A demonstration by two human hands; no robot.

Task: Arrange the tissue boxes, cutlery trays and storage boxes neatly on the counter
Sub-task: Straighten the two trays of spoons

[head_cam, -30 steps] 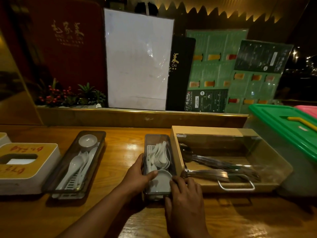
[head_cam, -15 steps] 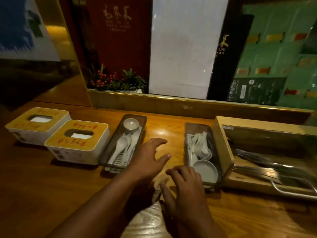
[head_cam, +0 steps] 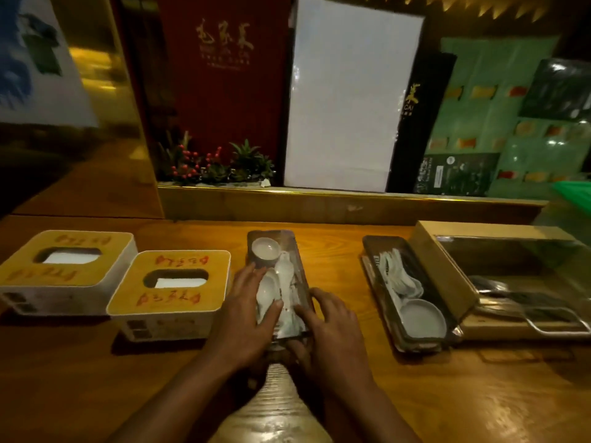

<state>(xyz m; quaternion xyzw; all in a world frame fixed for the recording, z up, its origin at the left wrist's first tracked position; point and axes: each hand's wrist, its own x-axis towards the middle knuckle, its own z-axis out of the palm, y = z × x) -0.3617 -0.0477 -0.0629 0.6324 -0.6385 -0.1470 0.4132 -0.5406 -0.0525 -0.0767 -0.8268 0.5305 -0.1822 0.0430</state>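
Hands: left grip (head_cam: 246,310) and right grip (head_cam: 332,327) clasp cutlery tray (head_cam: 287,247) beside tissue box (head_cam: 172,292).

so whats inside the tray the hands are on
The tray holds a small white bowl at its far end and white spoons. The left hand and right hand cover its near end.

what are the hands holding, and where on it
Both hands, left and right, grip the middle cutlery tray at its near end, one on each long side.
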